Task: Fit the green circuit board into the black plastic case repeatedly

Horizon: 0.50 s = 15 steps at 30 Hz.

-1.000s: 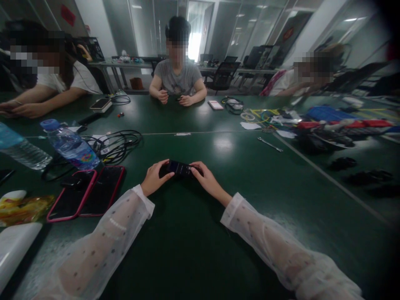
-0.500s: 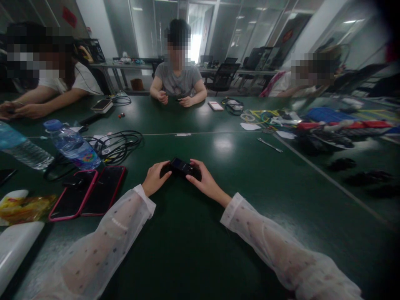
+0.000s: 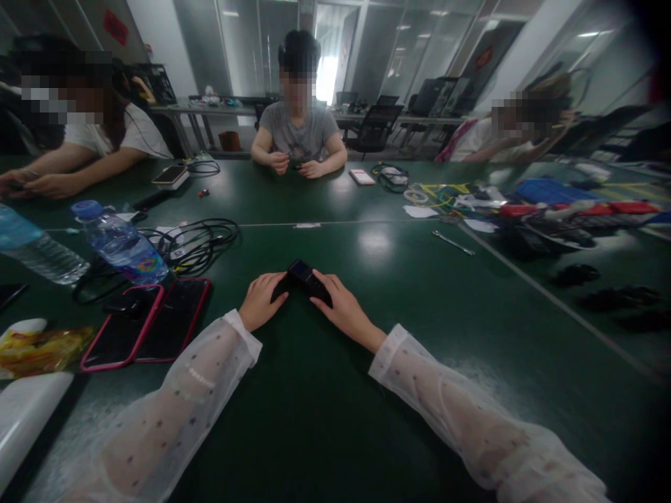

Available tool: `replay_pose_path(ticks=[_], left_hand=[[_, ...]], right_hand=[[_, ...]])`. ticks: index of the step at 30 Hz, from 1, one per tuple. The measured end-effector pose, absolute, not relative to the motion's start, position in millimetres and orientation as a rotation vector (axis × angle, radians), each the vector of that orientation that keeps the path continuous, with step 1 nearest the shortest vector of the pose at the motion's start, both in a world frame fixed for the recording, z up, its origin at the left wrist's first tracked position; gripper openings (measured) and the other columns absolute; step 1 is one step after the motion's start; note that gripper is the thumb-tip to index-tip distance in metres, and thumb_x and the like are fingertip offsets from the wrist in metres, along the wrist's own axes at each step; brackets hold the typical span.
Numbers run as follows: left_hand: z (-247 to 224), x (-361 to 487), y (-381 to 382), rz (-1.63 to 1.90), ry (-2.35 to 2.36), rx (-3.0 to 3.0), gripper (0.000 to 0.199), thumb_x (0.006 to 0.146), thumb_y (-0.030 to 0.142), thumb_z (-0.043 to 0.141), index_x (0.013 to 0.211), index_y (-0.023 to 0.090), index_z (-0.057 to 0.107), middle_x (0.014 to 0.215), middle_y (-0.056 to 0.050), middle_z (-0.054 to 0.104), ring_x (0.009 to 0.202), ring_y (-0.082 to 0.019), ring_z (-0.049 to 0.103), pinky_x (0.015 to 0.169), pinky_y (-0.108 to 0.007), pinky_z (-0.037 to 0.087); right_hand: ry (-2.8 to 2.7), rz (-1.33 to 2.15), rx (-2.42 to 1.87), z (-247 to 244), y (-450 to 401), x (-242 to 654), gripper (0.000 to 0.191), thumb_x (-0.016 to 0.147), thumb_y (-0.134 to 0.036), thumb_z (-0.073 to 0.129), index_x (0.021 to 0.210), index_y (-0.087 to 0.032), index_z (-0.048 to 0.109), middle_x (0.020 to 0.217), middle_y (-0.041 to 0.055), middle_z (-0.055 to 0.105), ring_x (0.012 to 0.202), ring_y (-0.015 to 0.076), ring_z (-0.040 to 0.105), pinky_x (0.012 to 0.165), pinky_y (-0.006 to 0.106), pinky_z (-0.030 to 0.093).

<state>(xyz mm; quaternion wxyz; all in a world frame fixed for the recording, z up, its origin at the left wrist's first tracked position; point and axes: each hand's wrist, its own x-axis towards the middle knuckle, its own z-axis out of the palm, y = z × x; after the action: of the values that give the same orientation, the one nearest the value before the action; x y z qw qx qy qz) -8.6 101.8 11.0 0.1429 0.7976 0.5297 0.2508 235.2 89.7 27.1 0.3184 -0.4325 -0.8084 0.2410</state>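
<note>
In the middle of the dark green table (image 3: 314,419), a small black handheld device (image 3: 309,274) with a little screen and buttons rests between my hands. My right hand (image 3: 343,304) grips its near right end, thumb on the near side and fingers along the far side. My left hand (image 3: 261,299) closes its thumb and fingers around a black part at the device's left end. I cannot make out whether that part is separate or joined to the device. Both my arms wear sheer white sleeves with dark dots.
On my left lie two pink-edged phones (image 3: 172,321), a blue-capped water bottle (image 3: 123,241), coiled black cables (image 3: 204,244) and a yellow food packet (image 3: 47,349). A wrench (image 3: 453,242) and tangled cables (image 3: 445,195) lie to the right. Three other people sit around the table.
The black device has turned in my hands, its screen end tipping up and away while its right end comes nearer. My right hand's fingers have drawn in along it.
</note>
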Motion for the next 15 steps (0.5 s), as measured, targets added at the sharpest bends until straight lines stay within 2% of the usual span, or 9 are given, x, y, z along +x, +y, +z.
replay_pose_path(ticks=[5,9,15], left_hand=[[14,-8,100,0.685,1.526,2.323,0.046,0.093,0.037,0.048,0.138,0.025,0.045,0.139,-0.008,0.053,0.130,-0.028,0.044,0.107,-0.051,0.035],[15,-8,98,0.657,1.508,2.361,0.045,0.094,0.036,0.048,0.137,0.025,0.046,0.140,-0.008,0.051,0.132,-0.028,0.043,0.108,-0.052,0.034],[15,-6,96,0.642,1.526,2.417,0.045,0.095,0.034,0.046,0.138,0.023,0.044,0.142,-0.008,0.050,0.132,-0.026,0.042,0.108,-0.050,0.034]], right_hand=[[-2.105,0.602,-1.183,26,90,236,0.063,0.091,-0.037,0.055,0.148,-0.035,0.029,0.131,0.0102,0.049,0.110,0.0318,0.058,0.093,0.056,0.050],[-1.987,0.521,-1.153,30,87,236,0.061,0.092,-0.035,0.055,0.148,-0.033,0.030,0.132,0.0107,0.049,0.116,0.0314,0.055,0.099,0.053,0.047],[-1.804,0.148,-1.116,32,101,258,0.061,0.092,-0.033,0.055,0.147,-0.029,0.031,0.135,0.0119,0.048,0.125,0.0291,0.050,0.104,0.051,0.044]])
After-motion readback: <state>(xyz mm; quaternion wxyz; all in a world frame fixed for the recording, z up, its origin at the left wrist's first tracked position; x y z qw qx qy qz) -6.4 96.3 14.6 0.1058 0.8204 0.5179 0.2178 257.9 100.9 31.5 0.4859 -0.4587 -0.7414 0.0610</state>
